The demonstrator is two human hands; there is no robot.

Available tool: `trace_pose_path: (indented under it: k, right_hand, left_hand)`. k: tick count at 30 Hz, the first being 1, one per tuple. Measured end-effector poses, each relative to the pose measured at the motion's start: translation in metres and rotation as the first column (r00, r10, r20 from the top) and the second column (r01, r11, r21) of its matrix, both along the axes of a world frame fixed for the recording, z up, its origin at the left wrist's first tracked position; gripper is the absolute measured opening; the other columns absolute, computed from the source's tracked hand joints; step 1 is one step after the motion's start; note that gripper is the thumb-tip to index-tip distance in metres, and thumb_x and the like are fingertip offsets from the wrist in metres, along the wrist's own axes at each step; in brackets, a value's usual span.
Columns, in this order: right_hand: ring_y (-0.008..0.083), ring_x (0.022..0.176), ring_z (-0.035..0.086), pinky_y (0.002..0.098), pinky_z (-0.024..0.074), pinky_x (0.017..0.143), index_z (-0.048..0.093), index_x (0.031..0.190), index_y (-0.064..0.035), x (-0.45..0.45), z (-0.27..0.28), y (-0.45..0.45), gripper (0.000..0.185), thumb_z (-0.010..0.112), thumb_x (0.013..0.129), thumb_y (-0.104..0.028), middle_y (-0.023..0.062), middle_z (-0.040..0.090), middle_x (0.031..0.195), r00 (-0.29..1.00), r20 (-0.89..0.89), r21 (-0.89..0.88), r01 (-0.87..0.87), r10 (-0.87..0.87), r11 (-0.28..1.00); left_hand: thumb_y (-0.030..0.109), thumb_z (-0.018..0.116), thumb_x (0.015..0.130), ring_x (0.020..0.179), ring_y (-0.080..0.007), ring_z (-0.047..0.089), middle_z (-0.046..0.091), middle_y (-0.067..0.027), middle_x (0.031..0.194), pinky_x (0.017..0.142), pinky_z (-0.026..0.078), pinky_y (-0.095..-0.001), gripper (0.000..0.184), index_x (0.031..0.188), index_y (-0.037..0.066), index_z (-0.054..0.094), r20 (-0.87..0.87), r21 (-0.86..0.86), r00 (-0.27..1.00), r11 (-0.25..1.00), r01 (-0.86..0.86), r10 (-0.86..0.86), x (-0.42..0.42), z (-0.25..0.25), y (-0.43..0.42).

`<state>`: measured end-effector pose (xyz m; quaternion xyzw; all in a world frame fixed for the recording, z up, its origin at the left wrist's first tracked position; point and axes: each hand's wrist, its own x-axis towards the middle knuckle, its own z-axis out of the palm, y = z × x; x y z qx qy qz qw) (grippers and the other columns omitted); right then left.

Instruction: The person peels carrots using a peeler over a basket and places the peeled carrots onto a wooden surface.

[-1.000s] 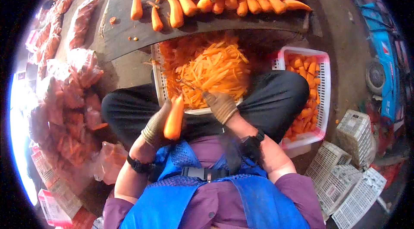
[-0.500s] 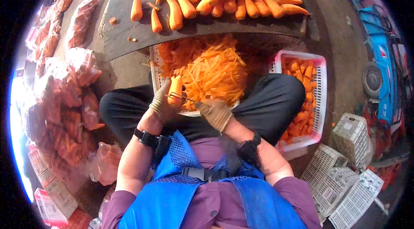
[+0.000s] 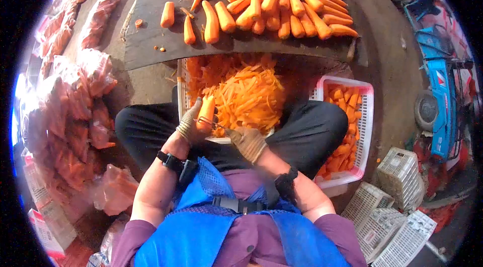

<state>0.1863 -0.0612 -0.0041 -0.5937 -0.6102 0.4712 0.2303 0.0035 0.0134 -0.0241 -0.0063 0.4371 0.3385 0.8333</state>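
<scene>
My left hand [image 3: 187,125], in a striped work glove, is closed around an upright carrot [image 3: 206,107]. A peeler [image 3: 217,125] is gripped in my gloved right hand [image 3: 248,143], and its wire-like frame lies across the lower part of that carrot. Just beyond both hands, a heap of carrot peelings [image 3: 249,96] fills a white crate [image 3: 182,78] between my bent legs. The fingertips on the peeler handle are partly hidden.
Whole carrots [image 3: 271,10] lie on a dark board [image 3: 146,40] ahead. At right stand a pink-rimmed basket [image 3: 371,131] of carrot pieces, several white crates [image 3: 397,232] and a blue vehicle [image 3: 440,116]. Plastic bags of carrots [image 3: 75,131] are piled at left.
The head view has shifted slightly, so the board and crate sit lower in the picture. Both hands sit slightly lower too, still holding carrot and peeler together.
</scene>
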Motion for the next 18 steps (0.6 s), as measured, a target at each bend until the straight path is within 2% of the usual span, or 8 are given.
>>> trace_pose_path:
  k: [1, 2, 5, 8, 11, 14, 17, 18]
  right_hand:
    - [0.0317, 0.051, 0.049, 0.0396, 0.0378, 0.051, 0.055, 0.063, -0.0012, 0.000, -0.004, -0.001, 0.055, 0.039, 0.085, -0.049, 0.0181, 0.049, 0.054, 1.000, 0.027, -0.018, -0.004, 0.005, 1.000]
    - [0.0309, 0.052, 0.050, 0.0395, 0.0379, 0.051, 0.054, 0.063, -0.0015, 0.001, -0.009, -0.002, 0.054, 0.040, 0.085, -0.049, 0.0177, 0.049, 0.054, 0.997, 0.071, 0.077, -0.020, 0.014, 0.997]
    - [0.0390, 0.064, 0.055, 0.0438, 0.0408, 0.053, 0.059, 0.070, -0.0044, 0.000, -0.012, 0.000, 0.064, 0.031, 0.082, -0.061, 0.0217, 0.054, 0.064, 0.998, 0.056, -0.028, -0.033, 0.035, 0.999]
    - [0.0346, 0.058, 0.052, 0.0402, 0.0385, 0.053, 0.055, 0.065, -0.0015, -0.004, -0.003, 0.004, 0.056, 0.038, 0.084, -0.052, 0.0192, 0.051, 0.059, 0.992, 0.120, -0.032, -0.034, 0.037, 0.999]
    - [0.0358, 0.058, 0.052, 0.0404, 0.0390, 0.053, 0.055, 0.065, -0.0016, -0.007, -0.003, 0.003, 0.056, 0.038, 0.084, -0.052, 0.0191, 0.052, 0.060, 1.000, 0.009, -0.050, 0.004, -0.003, 0.999]
    - [0.0355, 0.058, 0.052, 0.0403, 0.0395, 0.053, 0.055, 0.065, -0.0017, -0.006, -0.013, 0.004, 0.054, 0.038, 0.085, -0.049, 0.0185, 0.052, 0.059, 0.995, 0.076, 0.041, -0.064, 0.061, 0.997]
    - [0.0383, 0.069, 0.056, 0.0444, 0.0432, 0.058, 0.062, 0.076, -0.0073, -0.004, -0.019, 0.003, 0.063, 0.029, 0.082, -0.060, 0.0204, 0.057, 0.068, 0.993, 0.083, -0.026, -0.086, 0.088, 0.996]
    - [0.0382, 0.069, 0.056, 0.0444, 0.0432, 0.059, 0.062, 0.076, -0.0077, -0.004, -0.020, 0.003, 0.063, 0.029, 0.082, -0.061, 0.0201, 0.057, 0.068, 0.992, 0.090, -0.019, -0.092, 0.093, 0.996]
  left_hand:
    - [0.042, 0.058, 0.079, 0.071, -0.0185, 0.057, 0.058, -0.0061, 0.083, 0.066, 0.049, -0.0284, 0.043, 0.100, 0.005, 0.052, 0.010, 0.002, 1.000, 1.000, -0.006, 0.006, 0.001, 0.001, 0.000]
    - [0.041, 0.058, 0.079, 0.072, -0.0181, 0.058, 0.058, -0.0061, 0.083, 0.066, 0.049, -0.0285, 0.043, 0.101, 0.005, 0.052, 0.052, -0.051, 0.998, 0.998, -0.022, 0.025, 0.002, 0.003, -0.002]
    - [0.039, 0.058, 0.079, 0.075, -0.0180, 0.058, 0.059, -0.0066, 0.085, 0.069, 0.049, -0.0281, 0.042, 0.101, 0.005, 0.053, 0.048, -0.064, 0.999, 0.998, 0.003, 0.000, 0.000, -0.003, -0.001]
    - [0.038, 0.059, 0.079, 0.076, -0.0181, 0.058, 0.059, -0.0069, 0.088, 0.072, 0.048, -0.0282, 0.040, 0.101, 0.005, 0.053, 0.061, -0.062, 0.998, 0.998, 0.032, -0.028, -0.001, 0.004, -0.005]
    - [0.037, 0.059, 0.079, 0.077, -0.0183, 0.057, 0.060, -0.0074, 0.090, 0.073, 0.048, -0.0278, 0.039, 0.101, 0.005, 0.054, 0.085, -0.119, 0.995, 0.992, -0.047, 0.057, -0.004, 0.001, -0.006]
    - [0.043, 0.056, 0.078, 0.066, -0.0189, 0.058, 0.060, -0.0086, 0.084, 0.059, 0.051, -0.0309, 0.045, 0.103, 0.006, 0.052, 0.012, -0.080, 0.999, 0.995, -0.052, 0.053, 0.004, 0.013, -0.007]
    - [0.043, 0.055, 0.079, 0.066, -0.0190, 0.058, 0.060, -0.0084, 0.084, 0.058, 0.050, -0.0308, 0.043, 0.103, 0.006, 0.052, -0.090, -0.028, 0.996, 1.000, -0.005, 0.003, 0.002, 0.013, -0.006]
    - [0.043, 0.055, 0.079, 0.066, -0.0189, 0.058, 0.060, -0.0082, 0.083, 0.058, 0.050, -0.0307, 0.043, 0.103, 0.006, 0.052, -0.101, -0.032, 0.995, 0.999, -0.009, 0.006, 0.002, 0.011, -0.006]
